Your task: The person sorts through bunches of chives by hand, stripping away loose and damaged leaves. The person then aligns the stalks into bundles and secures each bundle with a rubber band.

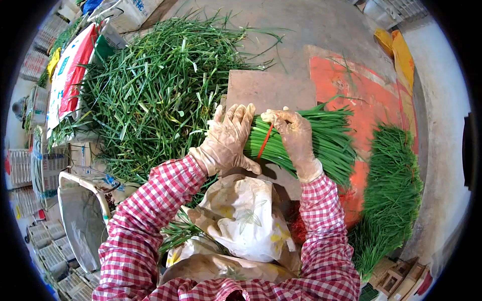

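Observation:
A bundle of green chives (326,133) lies sideways before me, with a red band (265,141) around it near its left end. My left hand (228,138), in a stained pale glove, presses flat against the cut ends with its fingers stretched out. Gloved as well, my right hand (295,143) grips the bundle from above just right of the band, thumb and fingertips pinched together near the band. Beneath the bundle is a brown board (271,90). The cut ends are mostly hidden behind my left palm.
A large loose heap of chive leaves (155,95) rises at the left. Finished-looking chive bundles (391,195) are stacked at the right beside an orange sheet (341,95). A white-framed chair or basket (83,210) stands lower left; crates (50,170) line the far left.

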The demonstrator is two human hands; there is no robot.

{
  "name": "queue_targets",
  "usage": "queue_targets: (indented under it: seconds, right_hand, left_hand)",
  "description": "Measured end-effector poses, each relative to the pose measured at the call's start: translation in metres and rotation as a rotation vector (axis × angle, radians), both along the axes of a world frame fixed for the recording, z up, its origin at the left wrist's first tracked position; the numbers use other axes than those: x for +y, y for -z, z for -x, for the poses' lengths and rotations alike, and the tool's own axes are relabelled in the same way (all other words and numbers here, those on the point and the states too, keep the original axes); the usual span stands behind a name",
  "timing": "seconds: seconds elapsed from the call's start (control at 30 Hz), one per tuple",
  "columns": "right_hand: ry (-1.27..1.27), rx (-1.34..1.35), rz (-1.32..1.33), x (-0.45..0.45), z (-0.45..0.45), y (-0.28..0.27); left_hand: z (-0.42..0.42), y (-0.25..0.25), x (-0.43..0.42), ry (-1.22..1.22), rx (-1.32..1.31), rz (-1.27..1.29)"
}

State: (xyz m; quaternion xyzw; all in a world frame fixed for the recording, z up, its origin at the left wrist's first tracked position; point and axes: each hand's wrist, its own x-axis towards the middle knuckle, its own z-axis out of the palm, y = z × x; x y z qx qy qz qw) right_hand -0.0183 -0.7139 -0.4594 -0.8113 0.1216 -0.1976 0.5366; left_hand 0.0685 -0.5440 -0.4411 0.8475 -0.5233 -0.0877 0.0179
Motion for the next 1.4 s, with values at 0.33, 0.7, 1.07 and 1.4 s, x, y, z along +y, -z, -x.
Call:
queue_targets:
  seconds: [0.33,0.7,1.07,1.4]
  right_hand:
    - [0.465,-0.304,-1.023,0.036,0.087,-0.016]
    - [0.428,-0.273,0.310,0.066,0.061,-0.022]
    - [0.370,-0.372,0.295,0.071,0.029,-0.030]
    - [0.319,-0.174,-0.057,0.034,0.039,-0.079]
  left_hand:
    - [0.009,-0.002,0.021,0.015,0.109,0.025]
    - [0.052,0.003,0.006,0.018,-0.120,0.273]
    - [0.060,0.008,0.008,0.065,0.043,0.287]
    - [-0.046,0.058,-0.043,-0.429,0.300,0.236]
